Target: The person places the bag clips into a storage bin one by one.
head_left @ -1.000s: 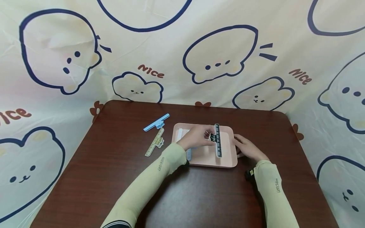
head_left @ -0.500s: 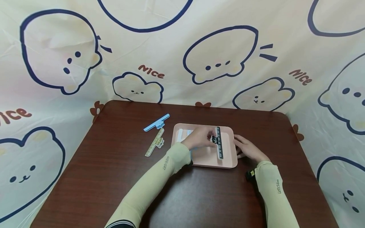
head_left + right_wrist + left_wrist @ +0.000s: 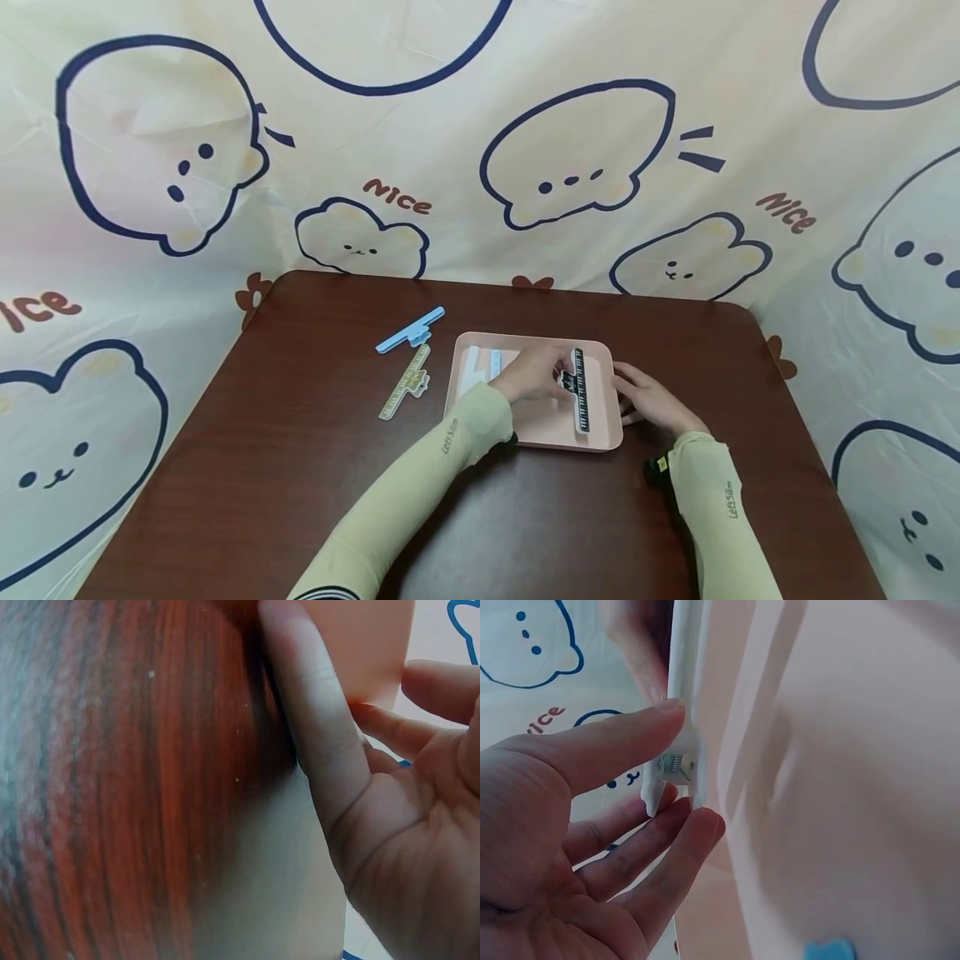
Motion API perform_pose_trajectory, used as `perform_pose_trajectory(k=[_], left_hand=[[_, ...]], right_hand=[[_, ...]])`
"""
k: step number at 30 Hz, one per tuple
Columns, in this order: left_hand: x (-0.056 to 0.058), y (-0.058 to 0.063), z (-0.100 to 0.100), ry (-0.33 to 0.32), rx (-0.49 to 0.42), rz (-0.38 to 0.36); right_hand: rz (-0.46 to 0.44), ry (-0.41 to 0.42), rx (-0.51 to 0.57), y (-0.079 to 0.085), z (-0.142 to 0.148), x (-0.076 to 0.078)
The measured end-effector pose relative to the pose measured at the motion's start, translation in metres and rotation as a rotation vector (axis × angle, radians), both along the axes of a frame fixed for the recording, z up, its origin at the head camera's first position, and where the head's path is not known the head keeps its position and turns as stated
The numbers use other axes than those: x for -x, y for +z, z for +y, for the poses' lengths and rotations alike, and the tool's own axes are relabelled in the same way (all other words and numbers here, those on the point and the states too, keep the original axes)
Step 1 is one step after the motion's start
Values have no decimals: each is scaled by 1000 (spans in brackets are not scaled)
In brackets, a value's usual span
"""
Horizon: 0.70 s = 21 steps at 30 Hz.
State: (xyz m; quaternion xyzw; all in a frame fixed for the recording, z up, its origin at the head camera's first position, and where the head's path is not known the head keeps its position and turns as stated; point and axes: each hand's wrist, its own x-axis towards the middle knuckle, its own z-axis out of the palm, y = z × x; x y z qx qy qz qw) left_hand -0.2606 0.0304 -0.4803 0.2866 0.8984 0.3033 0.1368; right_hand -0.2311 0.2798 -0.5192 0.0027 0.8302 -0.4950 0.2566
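A long black-and-white ruler clip (image 3: 581, 398) is pinched at its grip by the thumb and fingers of my left hand (image 3: 532, 372). It stands lengthwise over the right part of a pink tray (image 3: 543, 433). The left wrist view shows the clip's pale edge (image 3: 688, 660) close beside the tray surface, the thumb on one side of the grip and fingertips on the other. My right hand (image 3: 654, 402) holds nothing and has its fingertips at the tray's right edge; its fingers are spread beside the tray wall in the right wrist view.
Inside the tray's left part lie a white clip (image 3: 470, 365) and a light blue clip (image 3: 495, 363), partly hidden by the left hand. On the brown table (image 3: 480, 517), left of the tray, rest a blue clip (image 3: 411, 330) and a pale yellow clip (image 3: 406, 383).
My left hand has moved slightly right and nearer, bringing the black-and-white clip lower over the tray's right side. The right hand stays at the tray edge.
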Motion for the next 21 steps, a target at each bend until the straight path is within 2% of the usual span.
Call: perform_pose_trajectory(k=[10, 15, 21], left_hand=[[-1, -2, 10, 0, 46, -20], [2, -3, 11, 31, 37, -63], [5, -3, 14, 37, 45, -104]], right_hand=[[2, 0, -2, -1, -2, 0], [-8, -3, 1, -2, -3, 0], [2, -7, -15, 0, -2, 0]])
